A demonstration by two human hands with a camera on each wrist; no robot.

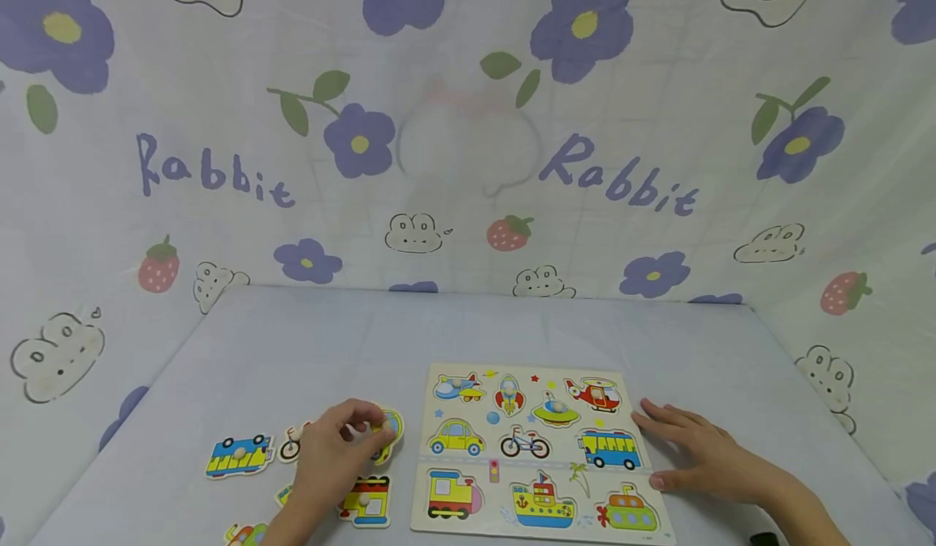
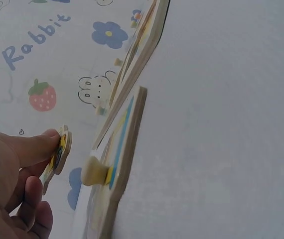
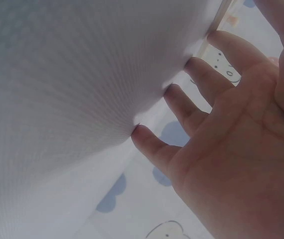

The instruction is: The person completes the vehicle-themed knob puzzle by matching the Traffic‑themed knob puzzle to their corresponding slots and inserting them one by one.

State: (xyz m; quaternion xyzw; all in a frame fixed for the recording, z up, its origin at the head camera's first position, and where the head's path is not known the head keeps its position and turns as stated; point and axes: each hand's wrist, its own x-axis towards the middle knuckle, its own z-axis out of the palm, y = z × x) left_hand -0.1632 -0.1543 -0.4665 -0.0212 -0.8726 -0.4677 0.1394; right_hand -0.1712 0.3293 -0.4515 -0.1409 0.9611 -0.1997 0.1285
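Left hand (image 1: 331, 454) pinches a yellow puzzle piece (image 1: 398, 427) at its fingertips (image 2: 51, 134).

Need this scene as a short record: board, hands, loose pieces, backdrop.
puzzle board: flat on the table, vehicle pictures
left hand: pinches a yellow-and-blue piece
right hand: fingertips at the puzzle board's right edge
loose, left of puzzle board: bus piece, upside down; bicycle piece, partly hidden by left hand; others
backdrop: pale cloth printed with flowers and "Rabbit"
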